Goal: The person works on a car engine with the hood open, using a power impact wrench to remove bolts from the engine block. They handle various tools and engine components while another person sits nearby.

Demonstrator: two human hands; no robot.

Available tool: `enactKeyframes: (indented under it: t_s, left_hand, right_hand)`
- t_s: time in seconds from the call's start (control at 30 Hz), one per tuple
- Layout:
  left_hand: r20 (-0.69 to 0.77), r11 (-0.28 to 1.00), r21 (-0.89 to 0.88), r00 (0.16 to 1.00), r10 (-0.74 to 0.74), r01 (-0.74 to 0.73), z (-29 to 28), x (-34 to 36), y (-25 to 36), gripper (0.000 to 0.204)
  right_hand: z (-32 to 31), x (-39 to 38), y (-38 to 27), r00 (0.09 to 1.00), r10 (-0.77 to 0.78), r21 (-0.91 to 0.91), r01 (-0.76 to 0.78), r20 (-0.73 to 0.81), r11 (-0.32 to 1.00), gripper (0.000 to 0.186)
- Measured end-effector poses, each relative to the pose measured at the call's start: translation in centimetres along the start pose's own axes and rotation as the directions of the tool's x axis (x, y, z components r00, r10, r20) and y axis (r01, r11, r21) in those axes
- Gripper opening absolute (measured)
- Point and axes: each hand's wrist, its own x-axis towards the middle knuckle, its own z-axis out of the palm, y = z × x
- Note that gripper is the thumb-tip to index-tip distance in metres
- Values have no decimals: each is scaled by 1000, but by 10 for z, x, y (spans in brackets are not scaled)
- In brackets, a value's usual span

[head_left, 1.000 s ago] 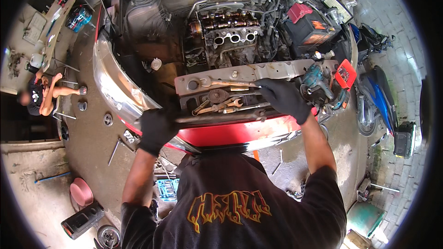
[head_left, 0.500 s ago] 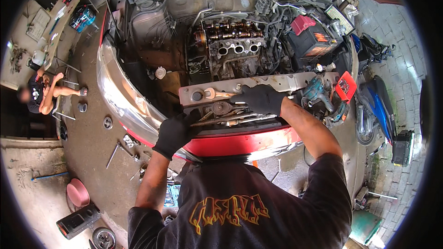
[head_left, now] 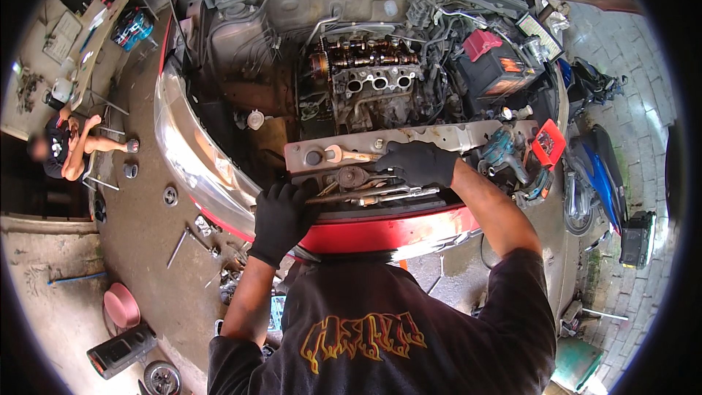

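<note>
My left hand (head_left: pixel 281 221), in a black glove, lies over the front left edge of the engine bay, its fingers bent beside the left end of a long metal bar (head_left: pixel 365 194). What is under those fingers is hidden. My right hand (head_left: pixel 423 164), gloved too, is closed palm down over the tools on the front panel (head_left: pixel 453 134). A round-headed ratchet (head_left: pixel 352 177) sits just left of it, its handle running toward my fingertips. Behind the ratchet lies a copper-coloured wrench (head_left: pixel 351 154). The opened engine (head_left: pixel 376 80) stands beyond, camshafts and three intake ports exposed.
A teal power tool (head_left: pixel 504 152) and a red tray (head_left: pixel 548 142) of small parts are at the panel's right end. The battery (head_left: pixel 499 66) stands behind them. A person (head_left: pixel 66 146) sits at far left. Tools lie on the floor; a motorcycle (head_left: pixel 596 175) is at right.
My right hand has shifted slightly right, uncovering more of the wrench. My left hand has turned, its fingers now pointing more away from me instead of rightward.
</note>
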Motion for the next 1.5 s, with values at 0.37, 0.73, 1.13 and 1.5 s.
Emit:
enactKeyframes:
  t_s: [0.37, 0.73, 1.13, 1.5]
  left_hand:
    - [-31, 1000, -17, 999, 18, -19, 5, -2, -8, 44]
    - [-262, 926, -368, 965, -21, -80, -12, 3, 32, 36]
    - [461, -514, -787, 879, -121, 342, 21, -6, 60, 26]
    - [-490, 882, -469, 846, -212, -51, 14, -20, 55, 52]
  right_hand:
    - [-16, -9, -12, 990, 92, -331, -53, 105, 942, 38]
    - [0, -25, -67, 815, -197, 184, 345, -545, 921, 72]
    - [28, -17, -141, 958, 97, 914, 222, -269, 340, 36]
    - [51, -29, -171, 824, 401, 916, 364, -400, 165, 31]
